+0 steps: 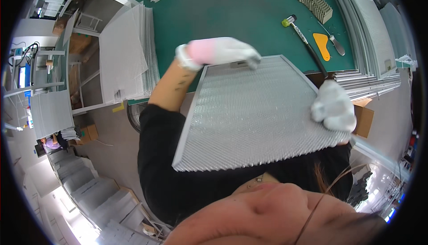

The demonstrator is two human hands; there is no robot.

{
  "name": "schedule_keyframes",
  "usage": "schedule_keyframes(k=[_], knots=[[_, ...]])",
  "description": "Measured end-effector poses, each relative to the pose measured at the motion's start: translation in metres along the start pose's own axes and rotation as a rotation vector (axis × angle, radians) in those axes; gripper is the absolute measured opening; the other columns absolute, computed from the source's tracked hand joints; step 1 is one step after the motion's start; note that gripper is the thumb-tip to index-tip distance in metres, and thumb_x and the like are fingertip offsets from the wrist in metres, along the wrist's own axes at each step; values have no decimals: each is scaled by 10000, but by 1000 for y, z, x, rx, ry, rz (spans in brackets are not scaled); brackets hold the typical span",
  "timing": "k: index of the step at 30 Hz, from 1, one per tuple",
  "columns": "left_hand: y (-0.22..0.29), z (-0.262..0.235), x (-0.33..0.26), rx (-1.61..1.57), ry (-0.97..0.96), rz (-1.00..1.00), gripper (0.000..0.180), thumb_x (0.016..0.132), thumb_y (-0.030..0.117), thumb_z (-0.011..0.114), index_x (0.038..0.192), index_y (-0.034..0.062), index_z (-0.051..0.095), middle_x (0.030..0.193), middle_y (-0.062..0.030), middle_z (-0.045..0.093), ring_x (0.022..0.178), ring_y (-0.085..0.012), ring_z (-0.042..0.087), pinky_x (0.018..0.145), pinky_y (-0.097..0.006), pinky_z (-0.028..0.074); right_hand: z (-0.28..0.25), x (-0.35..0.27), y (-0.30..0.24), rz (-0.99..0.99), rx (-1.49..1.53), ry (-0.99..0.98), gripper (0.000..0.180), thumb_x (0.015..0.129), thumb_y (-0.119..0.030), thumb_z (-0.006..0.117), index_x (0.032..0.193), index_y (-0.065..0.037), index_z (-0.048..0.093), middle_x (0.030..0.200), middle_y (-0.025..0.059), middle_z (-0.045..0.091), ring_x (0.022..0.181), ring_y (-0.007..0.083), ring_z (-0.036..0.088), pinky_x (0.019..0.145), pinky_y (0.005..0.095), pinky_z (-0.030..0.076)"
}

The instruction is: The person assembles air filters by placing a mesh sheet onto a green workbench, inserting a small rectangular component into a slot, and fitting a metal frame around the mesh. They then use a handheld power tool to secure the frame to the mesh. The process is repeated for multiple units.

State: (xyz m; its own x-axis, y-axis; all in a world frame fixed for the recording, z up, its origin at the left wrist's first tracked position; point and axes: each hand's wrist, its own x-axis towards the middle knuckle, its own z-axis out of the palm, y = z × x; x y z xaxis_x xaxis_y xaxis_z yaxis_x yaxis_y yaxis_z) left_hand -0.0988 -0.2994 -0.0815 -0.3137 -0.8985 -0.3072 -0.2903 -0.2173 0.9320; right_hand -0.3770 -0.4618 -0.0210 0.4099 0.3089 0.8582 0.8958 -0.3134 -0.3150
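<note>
I hold a framed metal mesh filter panel (254,115) up in front of me, tilted, over the near edge of a green table (232,13). My left hand (218,51), in a white and pink glove, grips the panel's top edge near its upper left corner. Gloved in white, my right hand (332,106) grips the panel's right edge. The mesh is silver, set in a thin grey frame. Under the panel lies my black sleeve.
A stack of loose mesh sheets (129,53) overhangs the table's left end. A mallet (303,37), an orange scraper (322,44) and folded mesh pieces (314,2) lie at the right. Framed panels (370,31) are stacked far right. A cardboard box (363,120) stands below. Another person (51,143) sits far left.
</note>
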Motion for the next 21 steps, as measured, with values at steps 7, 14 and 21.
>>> schedule_keyframes(k=[7,14,21], knots=[[60,54,-94,294,978,1143,311,975,334,632,901,49,530,693,-120,579,639,-240,563,632,-411,473,6,38,26,510,-47,667,218,1010,-184,603,889,-5,627,788,151,680,699,257,632,613,361,507],[71,53,-96,560,666,1164,254,1003,124,556,776,82,451,650,-48,585,479,-161,507,545,-313,433,19,20,21,367,-141,680,538,948,-345,668,612,-137,304,508,-11,371,417,147,398,458,331,297],[25,75,-90,371,190,732,243,857,124,644,1086,62,695,1145,-107,687,994,-308,664,937,-442,529,9,-38,-10,15,200,158,316,950,-269,601,930,41,543,938,291,683,698,324,648,508,441,467]])
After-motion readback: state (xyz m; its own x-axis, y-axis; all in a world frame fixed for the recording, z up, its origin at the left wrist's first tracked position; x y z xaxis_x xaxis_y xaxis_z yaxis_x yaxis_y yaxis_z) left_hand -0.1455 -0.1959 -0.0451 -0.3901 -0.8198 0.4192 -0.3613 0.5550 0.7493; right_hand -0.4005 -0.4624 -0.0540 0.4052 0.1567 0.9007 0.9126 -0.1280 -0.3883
